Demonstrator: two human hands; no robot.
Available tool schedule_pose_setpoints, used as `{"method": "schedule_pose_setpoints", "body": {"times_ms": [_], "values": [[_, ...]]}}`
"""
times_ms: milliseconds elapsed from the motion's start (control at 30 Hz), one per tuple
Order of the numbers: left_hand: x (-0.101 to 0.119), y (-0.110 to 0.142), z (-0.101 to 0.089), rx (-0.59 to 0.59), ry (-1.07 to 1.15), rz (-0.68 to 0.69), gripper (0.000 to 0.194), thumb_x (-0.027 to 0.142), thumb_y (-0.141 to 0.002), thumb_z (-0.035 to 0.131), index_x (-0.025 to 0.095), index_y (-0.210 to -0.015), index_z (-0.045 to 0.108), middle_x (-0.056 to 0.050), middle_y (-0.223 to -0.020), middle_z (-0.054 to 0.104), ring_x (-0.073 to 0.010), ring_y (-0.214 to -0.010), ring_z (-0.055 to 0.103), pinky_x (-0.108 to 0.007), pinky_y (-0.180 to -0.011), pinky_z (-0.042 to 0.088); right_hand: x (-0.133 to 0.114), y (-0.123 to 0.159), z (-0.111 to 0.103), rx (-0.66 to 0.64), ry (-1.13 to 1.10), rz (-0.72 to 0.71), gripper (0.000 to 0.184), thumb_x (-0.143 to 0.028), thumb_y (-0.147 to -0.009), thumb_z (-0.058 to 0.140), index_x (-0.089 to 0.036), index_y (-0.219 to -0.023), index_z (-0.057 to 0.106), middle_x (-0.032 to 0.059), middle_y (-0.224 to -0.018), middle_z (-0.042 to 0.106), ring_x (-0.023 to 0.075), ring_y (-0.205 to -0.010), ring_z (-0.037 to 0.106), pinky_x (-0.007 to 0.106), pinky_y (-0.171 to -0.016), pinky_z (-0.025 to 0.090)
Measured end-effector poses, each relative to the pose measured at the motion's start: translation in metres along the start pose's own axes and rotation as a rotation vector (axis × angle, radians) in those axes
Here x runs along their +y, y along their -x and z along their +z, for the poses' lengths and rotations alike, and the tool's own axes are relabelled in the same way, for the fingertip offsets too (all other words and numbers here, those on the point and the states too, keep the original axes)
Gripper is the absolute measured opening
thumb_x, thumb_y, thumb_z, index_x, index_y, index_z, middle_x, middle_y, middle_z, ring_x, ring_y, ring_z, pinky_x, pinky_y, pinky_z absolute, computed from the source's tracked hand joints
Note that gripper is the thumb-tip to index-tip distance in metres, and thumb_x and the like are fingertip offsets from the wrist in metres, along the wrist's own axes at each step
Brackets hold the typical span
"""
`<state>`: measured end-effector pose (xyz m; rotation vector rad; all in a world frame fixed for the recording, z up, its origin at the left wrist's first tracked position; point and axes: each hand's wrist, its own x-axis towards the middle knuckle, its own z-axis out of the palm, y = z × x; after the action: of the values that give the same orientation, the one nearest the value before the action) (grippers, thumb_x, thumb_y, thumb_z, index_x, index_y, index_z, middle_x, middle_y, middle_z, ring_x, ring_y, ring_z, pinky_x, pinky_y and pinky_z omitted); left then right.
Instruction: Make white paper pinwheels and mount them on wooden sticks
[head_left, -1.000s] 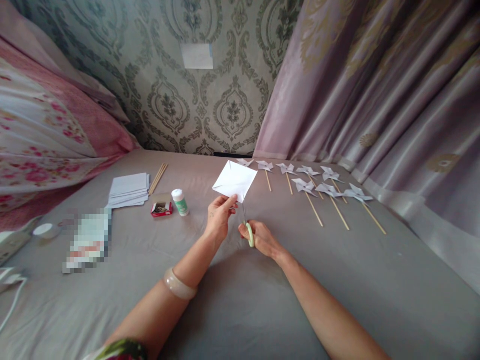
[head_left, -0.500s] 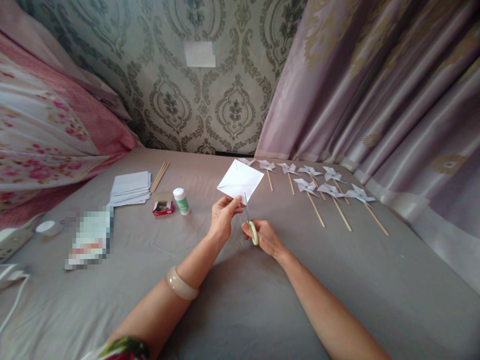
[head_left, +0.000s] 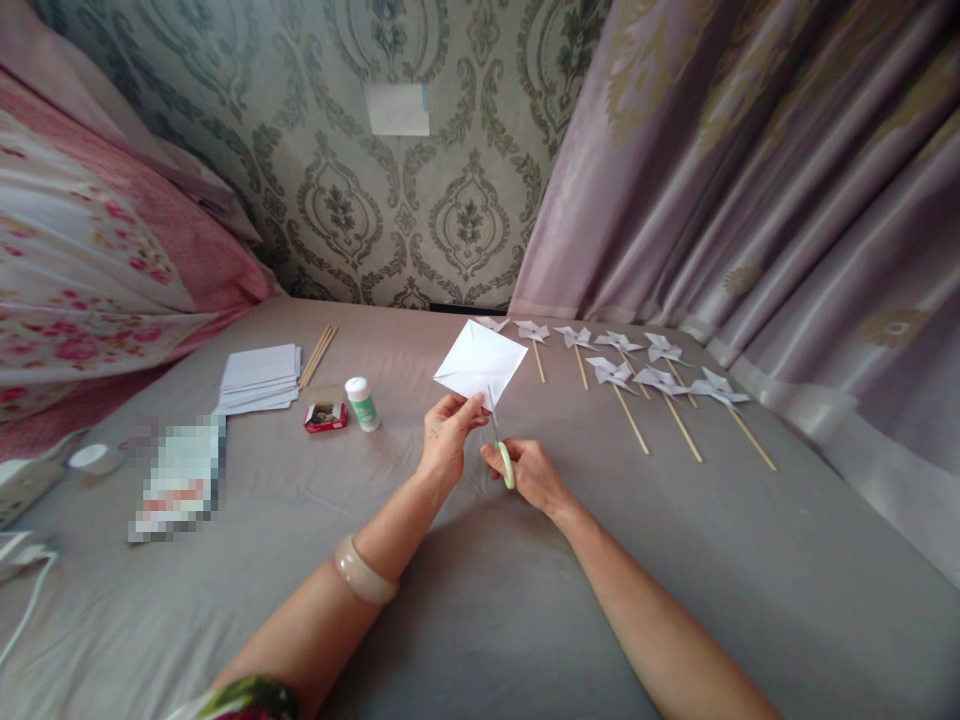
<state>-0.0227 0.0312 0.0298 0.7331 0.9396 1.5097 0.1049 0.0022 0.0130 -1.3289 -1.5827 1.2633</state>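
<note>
A white square of paper [head_left: 480,358], turned corner down, is pinched at its lower corner between the thumb and fingers of my left hand [head_left: 448,432]. Cut or crease lines run in from its corners. My right hand [head_left: 532,470] is closed around the pale green handle of a pair of scissors [head_left: 506,465]. Their blades point up and lie at the paper's lower corner, just right of my left thumb. Several white paper pinwheels [head_left: 615,372] on wooden sticks lie beyond my hands to the right.
On the left lie a stack of white paper [head_left: 260,375], wooden sticks [head_left: 319,357], an open red box of small pins or fasteners [head_left: 325,417] and a white-and-green bottle [head_left: 363,404]. A power strip [head_left: 30,488] with a white cable sits at the far left edge.
Almost nothing differs. The scissors and my right fingers have shifted very slightly at the paper's lower corner, while my left hand keeps its hold.
</note>
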Motion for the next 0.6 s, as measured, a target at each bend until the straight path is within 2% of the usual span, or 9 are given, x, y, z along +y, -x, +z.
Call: {"method": "schedule_pose_setpoints", "body": {"times_ms": [600], "values": [[0.0001,-0.0006,0.0000,-0.018,0.005,0.005,0.026,0.033,-0.060,0.078,0.014,-0.062,0.061,-0.001,-0.062,0.063,-0.0092,-0.057,0.056,-0.023,-0.061,0.046,0.0007,-0.0013,0.0021,0.083,0.081,0.049,0.038,-0.045,-0.070,0.062,-0.016,-0.048,0.053,-0.0034,-0.044,0.046,0.0081,-0.044,0.038,0.022,-0.045,0.027]]}}
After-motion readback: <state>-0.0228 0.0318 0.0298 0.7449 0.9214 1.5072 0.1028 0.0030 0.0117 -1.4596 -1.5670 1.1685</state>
